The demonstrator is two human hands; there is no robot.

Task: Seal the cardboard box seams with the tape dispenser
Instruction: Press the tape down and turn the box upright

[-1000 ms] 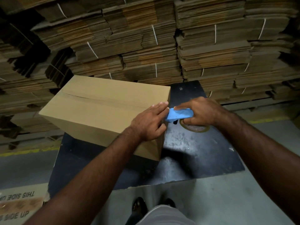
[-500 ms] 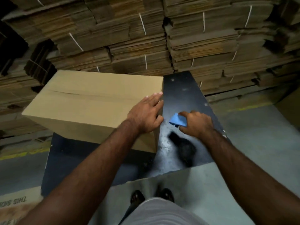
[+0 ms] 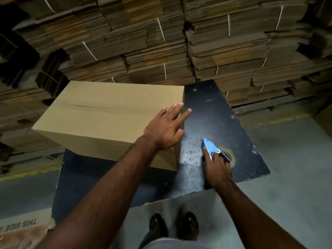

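One closed box (image 3: pixel 107 121) sits on one black tabletop (image 3: pixel 212 108). There is one blue tape dispenser (image 3: pixel 213 150). Two hands show: the left hand (image 3: pixel 164 130) and the right hand (image 3: pixel 217 168). Two shoes (image 3: pixel 158 225) stand below.

box (image 3: pixel 107 119): matt cardboard | dispenser (image 3: pixel 211 147): glossy blue metal | table (image 3: pixel 212 112): scuffed black

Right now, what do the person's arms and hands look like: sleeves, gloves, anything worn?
Both forearms are bare as far as the frame shows: no sleeves, no gloves, no watch or wristband visible. The left hand and right hand are uncovered. Any ring is too small to tell.
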